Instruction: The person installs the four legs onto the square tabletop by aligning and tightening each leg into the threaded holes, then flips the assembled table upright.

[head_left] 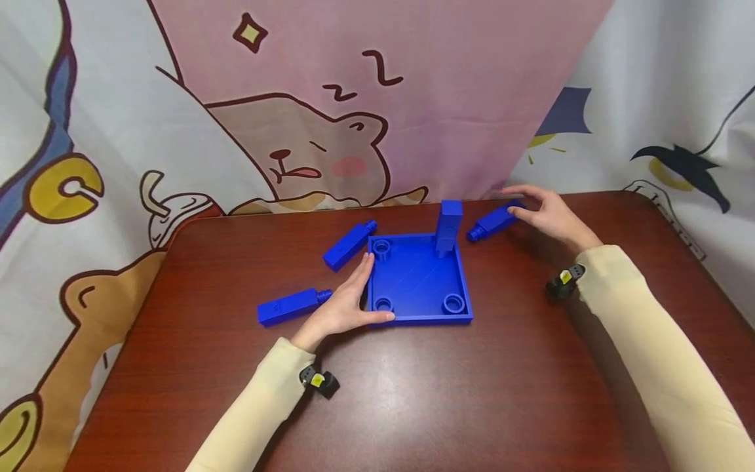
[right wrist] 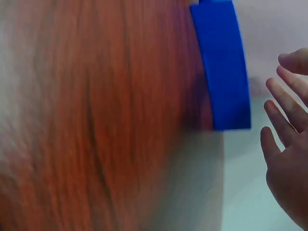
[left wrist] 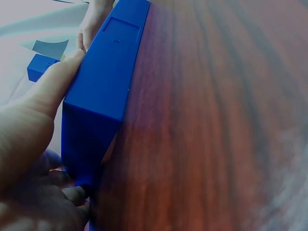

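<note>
On the wooden tabletop [head_left: 472, 406], the left hand [head_left: 342, 309] spreads uncurled round the near-left corner of a blue square tray [head_left: 415, 282], touching its walls; the near-left post [head_left: 288, 308] lies beside that hand, the far-left post [head_left: 348, 247] beyond; an upright post [head_left: 449, 223] hides the far-right socket; the right hand [head_left: 554, 219], loosely spread and grasping nothing, hovers by the right-hand post [head_left: 497, 221], its thumb partly covering one end; the right wrist view cuts off the narrow tip.

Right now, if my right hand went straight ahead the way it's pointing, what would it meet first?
Probably the loose blue post lying just by the fingertips of your right hand, though their exact height over it is unclear; they might pass above.
</note>
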A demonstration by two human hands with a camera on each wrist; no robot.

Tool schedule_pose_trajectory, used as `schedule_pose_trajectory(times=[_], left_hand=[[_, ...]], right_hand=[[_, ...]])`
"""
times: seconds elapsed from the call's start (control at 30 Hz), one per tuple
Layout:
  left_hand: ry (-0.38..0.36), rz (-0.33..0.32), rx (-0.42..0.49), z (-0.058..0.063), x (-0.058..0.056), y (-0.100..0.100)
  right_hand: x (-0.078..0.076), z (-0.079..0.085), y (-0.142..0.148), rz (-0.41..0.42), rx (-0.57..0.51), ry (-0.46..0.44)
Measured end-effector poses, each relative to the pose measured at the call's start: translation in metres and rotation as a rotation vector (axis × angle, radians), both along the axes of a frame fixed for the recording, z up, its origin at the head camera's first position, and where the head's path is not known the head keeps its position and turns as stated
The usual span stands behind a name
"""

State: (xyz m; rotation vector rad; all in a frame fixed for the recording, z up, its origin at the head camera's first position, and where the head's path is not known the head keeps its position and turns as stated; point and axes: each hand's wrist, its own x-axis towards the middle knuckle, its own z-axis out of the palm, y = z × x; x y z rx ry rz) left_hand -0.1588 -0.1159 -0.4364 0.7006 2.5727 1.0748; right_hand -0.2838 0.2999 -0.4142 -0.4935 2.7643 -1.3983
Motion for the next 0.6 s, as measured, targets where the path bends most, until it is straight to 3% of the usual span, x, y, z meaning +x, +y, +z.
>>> schedule_pose_trajectory(times=[0.13,0.37,0.6], left_hand=[[0.002,-0.002,-0.005,0.001,0.000,0.000],[0.014,-0.009,0.000,0.001,0.001,0.001],[0.015,-0.007,-0.003,-0.002,-0.001,0.000]], right_hand=[[-0.006,-0.006,0.008,-0.022,0.013,-0.065],[-0.013,-0.017,0.025,0.014,0.040,-0.228],[-0.012,-0.022,0.022,0.033,0.094,-0.207]])
